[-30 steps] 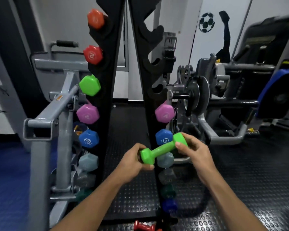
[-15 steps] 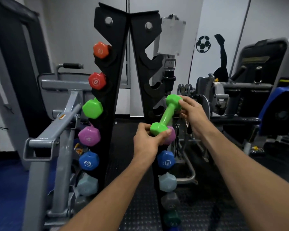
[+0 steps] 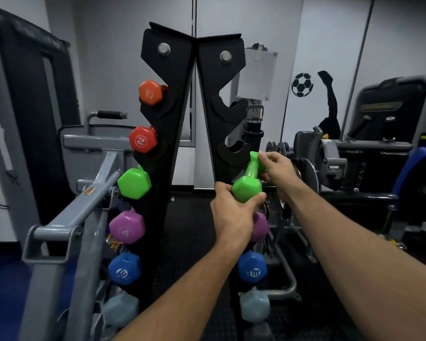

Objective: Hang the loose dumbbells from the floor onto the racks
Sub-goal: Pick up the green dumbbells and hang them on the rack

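Observation:
A green dumbbell [image 3: 248, 184] is held in both hands against the right black rack [image 3: 215, 134]. My left hand [image 3: 231, 215] grips its near hex head from below. My right hand [image 3: 277, 168] grips its far head, level with an empty hook slot [image 3: 234, 150]. Two more slots above it are bare. Below hang a purple dumbbell [image 3: 260, 226], a blue one [image 3: 252, 267] and a pale one [image 3: 255, 305]. The left rack [image 3: 172, 134] carries orange [image 3: 150, 92], red [image 3: 143, 139], green [image 3: 134, 182], purple [image 3: 127, 226] and blue [image 3: 124, 268] dumbbells.
A grey machine frame [image 3: 67, 212] stands close to the left rack. Weight machines [image 3: 335, 156] crowd the right side behind my right arm. A treadmill [image 3: 27, 99] sits at the far left. Black studded rubber floor [image 3: 190, 230] runs between the racks.
Both hands have raised the green dumbbell from waist height up to the right rack's third slot and tilted it, far end high. The view has lifted with it.

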Demonstrator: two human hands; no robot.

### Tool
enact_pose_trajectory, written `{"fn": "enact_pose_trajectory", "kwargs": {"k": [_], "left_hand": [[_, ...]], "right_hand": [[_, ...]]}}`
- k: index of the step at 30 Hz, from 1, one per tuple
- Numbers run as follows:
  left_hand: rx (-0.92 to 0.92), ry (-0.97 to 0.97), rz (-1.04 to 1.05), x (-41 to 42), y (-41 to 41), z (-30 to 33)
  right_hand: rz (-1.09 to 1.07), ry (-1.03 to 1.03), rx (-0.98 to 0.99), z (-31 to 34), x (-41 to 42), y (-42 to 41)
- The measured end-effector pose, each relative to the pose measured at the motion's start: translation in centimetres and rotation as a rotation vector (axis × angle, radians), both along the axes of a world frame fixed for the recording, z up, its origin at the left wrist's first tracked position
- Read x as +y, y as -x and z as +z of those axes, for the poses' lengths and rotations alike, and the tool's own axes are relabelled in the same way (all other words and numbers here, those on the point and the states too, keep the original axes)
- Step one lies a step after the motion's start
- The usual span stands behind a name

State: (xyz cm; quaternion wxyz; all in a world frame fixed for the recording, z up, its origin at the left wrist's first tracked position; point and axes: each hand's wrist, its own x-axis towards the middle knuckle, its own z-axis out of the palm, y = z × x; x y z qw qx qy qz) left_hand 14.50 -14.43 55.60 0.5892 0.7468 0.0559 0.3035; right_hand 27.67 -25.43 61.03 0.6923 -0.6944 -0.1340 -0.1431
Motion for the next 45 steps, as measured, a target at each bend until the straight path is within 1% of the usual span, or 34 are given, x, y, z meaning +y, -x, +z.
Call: {"fn": "enact_pose_trajectory", "kwargs": {"k": [2,5,11,15,20,22,27,30,32,34,37,39,41,42,45], "left_hand": [[0.004,-0.004,0.016,0.2,-0.4,0.4],[0.019,-0.012,0.039,0.5,-0.6,0.7],[0.040,-0.026,0.090,0.8,-1.1,1.1],[0.038,-0.126,0.106,0.6,-0.5,1.9],[0.020,-0.262,0.137,0.7,-0.3,2.2],[0.020,-0.287,0.136,0.8,-0.3,2.1],[0.016,-0.293,0.089,1.0,-0.3,2.0],[0.015,-0.311,0.090,1.3,-0.2,1.9],[0.005,-0.337,0.112,1.8,0.2,2.0],[0.013,-0.372,0.154,2.5,0.6,1.7],[-0.013,-0.379,0.177,3.5,0.6,1.1],[-0.028,-0.368,0.127,4.1,0.3,1.0],[0.025,-0.379,0.031,4.6,-0.2,0.7],[0.066,-0.399,-0.020,4.8,-0.5,0.4],[0.145,-0.455,-0.089,5.0,-1.4,-0.7]], "right_hand": [[-0.010,0.044,0.007,0.1,0.7,-0.2],[0.033,0.080,0.038,-0.2,1.5,-0.7],[0.113,0.068,0.136,-0.7,1.5,-1.5],[0.149,0.069,0.157,-1.0,2.0,-1.7],[0.126,0.103,0.148,-1.5,2.8,-1.2],[0.125,0.126,0.140,-1.5,2.8,-1.1],[0.153,0.084,0.157,-1.2,2.7,-0.2],[0.190,0.074,0.200,-0.9,2.3,1.2],[0.176,0.054,0.196,-0.6,2.3,2.3],[0.071,0.074,0.117,-0.9,2.0,3.4],[-0.116,0.187,-0.078,-2.3,1.4,5.7],[-0.189,0.253,-0.191,-3.3,0.9,7.8],[-0.199,0.327,-0.300,-3.8,0.8,9.5],[-0.209,0.397,-0.355,-4.0,1.0,10.2],[-0.285,0.726,-0.463,-4.6,1.8,11.4]]}}
